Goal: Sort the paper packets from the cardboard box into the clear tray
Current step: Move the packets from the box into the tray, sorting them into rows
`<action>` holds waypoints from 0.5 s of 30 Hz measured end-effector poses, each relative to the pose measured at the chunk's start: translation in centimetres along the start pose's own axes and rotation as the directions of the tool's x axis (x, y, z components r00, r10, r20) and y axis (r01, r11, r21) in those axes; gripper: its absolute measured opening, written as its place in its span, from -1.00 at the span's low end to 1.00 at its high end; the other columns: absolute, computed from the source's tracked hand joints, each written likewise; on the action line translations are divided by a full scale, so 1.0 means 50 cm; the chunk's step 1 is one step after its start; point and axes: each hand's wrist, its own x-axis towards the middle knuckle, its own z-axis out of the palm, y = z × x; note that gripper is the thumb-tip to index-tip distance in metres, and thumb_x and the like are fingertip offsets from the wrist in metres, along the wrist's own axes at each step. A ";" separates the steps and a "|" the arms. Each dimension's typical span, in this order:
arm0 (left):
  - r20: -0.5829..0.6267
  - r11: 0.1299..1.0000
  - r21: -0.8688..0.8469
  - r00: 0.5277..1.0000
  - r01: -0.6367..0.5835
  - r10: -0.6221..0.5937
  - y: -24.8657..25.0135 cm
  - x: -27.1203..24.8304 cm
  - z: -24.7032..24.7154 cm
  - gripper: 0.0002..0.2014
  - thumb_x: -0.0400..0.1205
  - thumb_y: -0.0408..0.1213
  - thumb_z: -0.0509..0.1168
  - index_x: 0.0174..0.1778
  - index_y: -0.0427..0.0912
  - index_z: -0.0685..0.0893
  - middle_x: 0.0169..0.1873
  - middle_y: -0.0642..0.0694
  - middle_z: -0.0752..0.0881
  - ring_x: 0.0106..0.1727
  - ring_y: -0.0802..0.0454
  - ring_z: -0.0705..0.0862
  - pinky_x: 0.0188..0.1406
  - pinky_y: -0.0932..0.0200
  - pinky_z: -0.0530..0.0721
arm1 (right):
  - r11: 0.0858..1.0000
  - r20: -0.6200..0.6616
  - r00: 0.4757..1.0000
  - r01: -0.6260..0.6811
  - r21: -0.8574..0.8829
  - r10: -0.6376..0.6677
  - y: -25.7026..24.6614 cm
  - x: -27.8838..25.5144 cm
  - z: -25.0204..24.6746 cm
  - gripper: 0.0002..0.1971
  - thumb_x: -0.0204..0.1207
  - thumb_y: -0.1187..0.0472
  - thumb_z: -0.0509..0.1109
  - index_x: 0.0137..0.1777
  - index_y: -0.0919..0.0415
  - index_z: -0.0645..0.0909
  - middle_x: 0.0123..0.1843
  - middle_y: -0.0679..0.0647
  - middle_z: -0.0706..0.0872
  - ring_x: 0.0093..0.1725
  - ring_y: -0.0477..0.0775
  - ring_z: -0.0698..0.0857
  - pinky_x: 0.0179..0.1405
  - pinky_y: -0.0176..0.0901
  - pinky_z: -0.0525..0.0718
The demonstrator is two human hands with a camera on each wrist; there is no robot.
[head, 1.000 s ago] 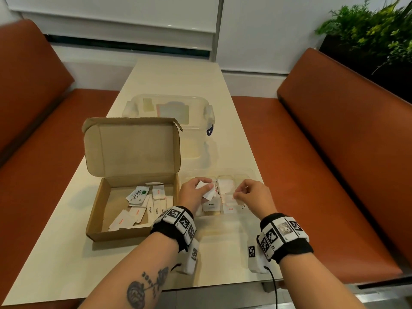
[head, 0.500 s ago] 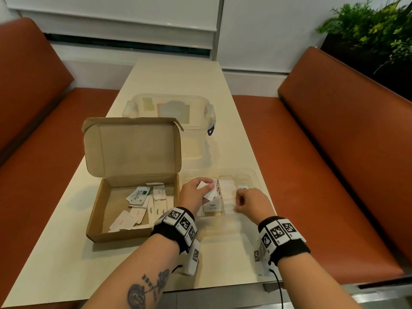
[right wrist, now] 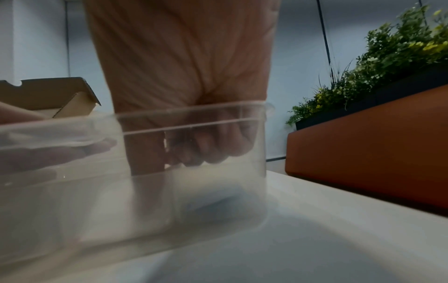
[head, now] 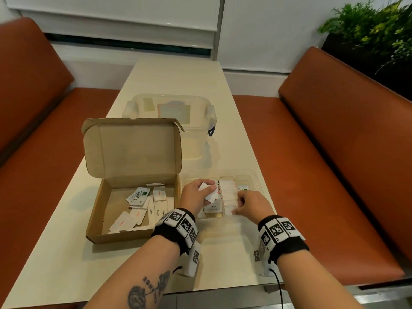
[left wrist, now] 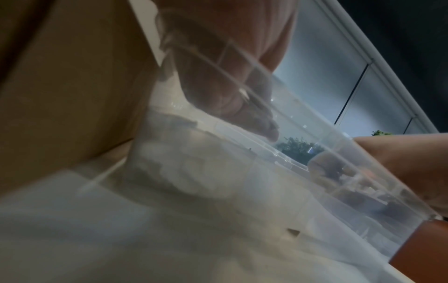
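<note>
The open cardboard box (head: pixel 98 210) sits left of centre with several white paper packets (head: pixel 138 195) inside. The clear compartmented tray (head: pixel 256 177) lies right beside it and holds rows of packets. My left hand (head: pixel 209 186) hovers over the tray's left compartment and grips a small bunch of white packets (head: pixel 208 196). My right hand (head: pixel 237 208) reaches into the near end of the middle compartment, fingers curled, pinching a white packet (head: pixel 229 207). Through the tray wall (right wrist: pixel 218 191) the right wrist view shows the right hand (right wrist: pixel 184 149) with its thumb pointing down.
A clear lidded storage container (head: pixel 169 108) stands behind the box, whose raised lid (head: pixel 133 146) screens part of it. Orange benches (head: pixel 334 152) run along both sides of the table (head: pixel 223 253). A green plant (head: pixel 374 30) is at the far right.
My right hand has come down and nearer, from above the tray into the near end of its middle compartment. My left hand has stayed over the tray with its packets.
</note>
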 end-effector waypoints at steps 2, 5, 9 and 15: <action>0.018 0.997 -0.068 1.000 0.024 -0.023 0.001 -0.001 0.002 -0.94 0.55 -0.40 0.43 -0.12 -0.17 0.75 0.07 -0.19 0.72 0.00 -0.09 0.73 -0.25 0.09 0.80 | 1.000 -0.003 1.000 -0.012 0.020 0.012 0.000 0.000 0.002 -0.60 0.29 0.19 0.57 -0.44 0.06 0.32 -0.41 -0.08 0.50 -0.37 -0.04 0.46 -0.39 -0.23 0.40; 0.024 0.991 -0.120 0.999 0.052 -0.049 0.001 -0.002 0.003 -0.95 0.56 -0.43 0.41 -0.14 -0.21 0.74 0.17 -0.29 0.65 0.08 -0.23 0.73 -0.38 0.20 0.75 | 1.000 -0.006 1.000 -0.005 0.028 0.005 -0.003 -0.003 0.000 -0.60 0.29 0.20 0.57 -0.43 0.07 0.32 -0.40 -0.07 0.51 -0.37 -0.04 0.45 -0.41 -0.24 0.38; 0.022 0.982 -0.168 0.996 0.085 -0.083 0.007 -0.001 0.004 -0.93 0.61 -0.38 0.37 -0.17 -0.23 0.73 0.08 -0.30 0.63 0.15 -0.34 0.70 -0.32 0.10 0.80 | 0.988 -0.121 0.992 0.046 0.151 -0.028 -0.021 -0.009 -0.013 -0.68 0.33 0.23 0.54 -0.33 0.09 0.38 -0.38 -0.06 0.50 -0.34 0.00 0.48 -0.34 -0.19 0.43; 0.041 0.980 -0.173 0.995 0.099 -0.093 0.015 -0.004 0.002 -0.75 0.74 -0.32 0.11 -0.09 -0.19 0.71 -0.05 -0.21 0.69 -0.37 -0.01 0.73 -0.35 0.24 0.78 | 0.889 -0.213 0.970 0.200 0.411 -0.120 -0.095 -0.018 -0.013 -0.79 0.37 0.06 0.55 -0.18 0.08 0.57 -0.29 -0.03 0.64 -0.34 -0.16 0.53 -0.36 -0.31 0.44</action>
